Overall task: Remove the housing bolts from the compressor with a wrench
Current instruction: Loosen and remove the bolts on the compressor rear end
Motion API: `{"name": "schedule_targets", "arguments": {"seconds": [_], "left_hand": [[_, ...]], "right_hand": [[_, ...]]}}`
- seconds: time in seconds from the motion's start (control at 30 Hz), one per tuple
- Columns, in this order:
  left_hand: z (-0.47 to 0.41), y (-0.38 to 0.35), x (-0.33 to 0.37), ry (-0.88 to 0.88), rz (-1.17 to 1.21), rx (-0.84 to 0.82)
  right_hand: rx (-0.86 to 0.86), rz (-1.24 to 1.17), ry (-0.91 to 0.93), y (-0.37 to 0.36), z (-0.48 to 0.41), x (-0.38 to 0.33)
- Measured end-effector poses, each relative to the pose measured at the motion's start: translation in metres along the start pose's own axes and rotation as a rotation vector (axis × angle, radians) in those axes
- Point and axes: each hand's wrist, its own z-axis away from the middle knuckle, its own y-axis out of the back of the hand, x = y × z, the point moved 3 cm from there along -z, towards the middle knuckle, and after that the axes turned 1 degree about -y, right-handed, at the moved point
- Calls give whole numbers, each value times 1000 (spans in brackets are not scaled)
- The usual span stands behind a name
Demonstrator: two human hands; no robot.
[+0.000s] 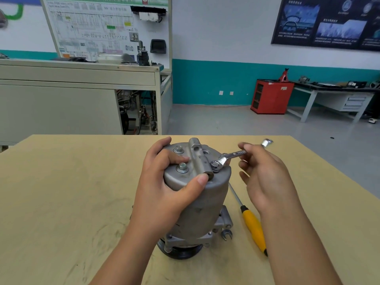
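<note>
Left hand (164, 182) grips compressor (205, 198); right hand (265, 173) pinches wrench (228, 157) (screwdriver (253, 225) beside).

Middle of wrench (230, 157) hidden by right hand (265, 177), screwdriver (253, 225) end behind forearm (298, 237) (wall poster (329, 23) text unreadable)

Auto workshop: wiring board (92, 29), red cabinet (271, 97)

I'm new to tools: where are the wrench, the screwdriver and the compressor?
wrench (234, 155): head view, its shank.
screwdriver (254, 227): head view, yellow handle.
compressor (209, 202): head view, housing side.
</note>
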Motion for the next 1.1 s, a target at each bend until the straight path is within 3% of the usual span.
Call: {"name": "schedule_targets", "arguments": {"seconds": [0.37,0.6,0.73,0.87,1.1], "left_hand": [[-1,2,1,-16,-17,-25],[-1,2,1,-16,-16,-21],[-1,2,1,-2,-8,-24],[0,2,1,6,-8,-27],[0,2,1,6,-12,-18]], "right_hand": [[-457,550,-2,-65,-39,-25],[-413,175,-120,-66,-43,-18],[-225,-253,-239,-53,-46,-17],[-123,-281,-108,-33,-34,-28],[-156,-273,148,-3,17,-31]]}}
